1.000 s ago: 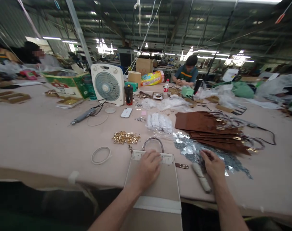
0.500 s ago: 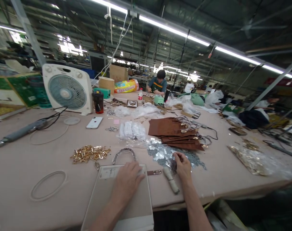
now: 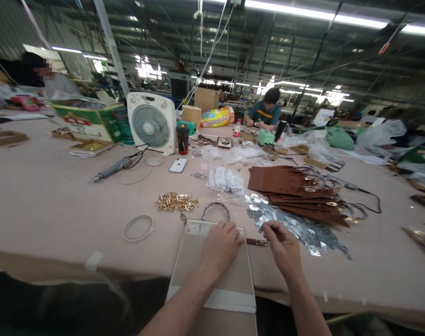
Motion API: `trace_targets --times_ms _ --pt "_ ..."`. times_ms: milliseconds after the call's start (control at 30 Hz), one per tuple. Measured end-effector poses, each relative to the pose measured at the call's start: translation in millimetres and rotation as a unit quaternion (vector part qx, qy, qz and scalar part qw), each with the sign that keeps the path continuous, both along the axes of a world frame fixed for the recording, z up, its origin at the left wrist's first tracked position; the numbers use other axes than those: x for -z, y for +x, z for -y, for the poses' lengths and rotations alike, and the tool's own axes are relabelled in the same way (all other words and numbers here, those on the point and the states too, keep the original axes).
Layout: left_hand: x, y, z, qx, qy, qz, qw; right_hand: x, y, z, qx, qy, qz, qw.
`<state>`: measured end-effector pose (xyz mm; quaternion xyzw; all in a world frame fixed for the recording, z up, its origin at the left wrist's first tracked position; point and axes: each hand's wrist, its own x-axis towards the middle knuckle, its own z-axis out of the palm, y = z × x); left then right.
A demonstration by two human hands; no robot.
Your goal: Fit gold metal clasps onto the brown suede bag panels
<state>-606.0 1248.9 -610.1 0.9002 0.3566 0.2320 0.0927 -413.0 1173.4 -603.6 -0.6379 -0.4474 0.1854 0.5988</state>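
My left hand [image 3: 222, 247] lies on a beige bag [image 3: 230, 284] with pale edging, fingers slightly bent over its upper part. A plastic-wrapped handle [image 3: 216, 205] arches beyond the bag's far edge. From its right side sticks out a brown strap [image 3: 255, 241] with a metal fitting. My right hand [image 3: 282, 245] is closed in a pinch just above the strap's end. Between thumb and forefinger shows the edge of a small metal plate [image 3: 260, 229]. A spread pile of similar silvery plates [image 3: 303, 228] lies beside this hand.
Gold-coloured hardware [image 3: 177, 201] is heaped left of the handle, near a white ring [image 3: 138, 228]. Brown panels [image 3: 275, 182] are stacked behind the plates. Farther back stand a fan [image 3: 151, 123], a phone [image 3: 178, 165] and an electric screwdriver [image 3: 110, 170]. Two people sit beyond.
The view has swung left, bringing another person into sight. My right hand has come from the plate pile toward the bag with a plate. The grey wrapped cylinder no longer shows.
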Motion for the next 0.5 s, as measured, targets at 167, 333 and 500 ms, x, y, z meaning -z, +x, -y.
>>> trace_targets --times_ms 167,333,500 --pt "8.7 -7.0 0.9 0.015 -0.033 0.078 0.996 18.8 -28.9 -18.0 -0.1 -0.056 -0.029 0.993" --pt "15.4 -9.4 -3.4 0.026 -0.05 0.115 0.992 37.3 -24.1 -21.9 -0.08 -0.079 -0.009 0.994" --pt "17.8 -7.8 -6.1 0.022 -0.052 0.129 0.99 34.5 -25.8 -21.0 -0.111 -0.098 0.023 0.989"
